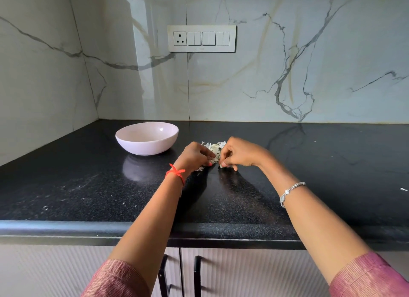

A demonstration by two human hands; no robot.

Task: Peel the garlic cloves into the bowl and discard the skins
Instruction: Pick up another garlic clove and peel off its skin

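A pale pink bowl (147,138) stands on the black counter (88,186), left of my hands; its inside is hidden from this angle. A small heap of white garlic skins (215,148) lies between and behind my hands. My left hand (195,156) has its fingers curled around the left side of the heap, pinching skins. My right hand (240,153) curls in from the right, fingertips down on the skins at the counter. A few skin flakes (199,169) show under my left hand. No whole clove can be made out.
A marble-patterned wall with a switch panel (201,38) rises behind the counter. Small white flakes lie at the counter's left front (45,207) and far right (404,189). Cabinet doors with black handles (197,274) sit below the rounded front edge.
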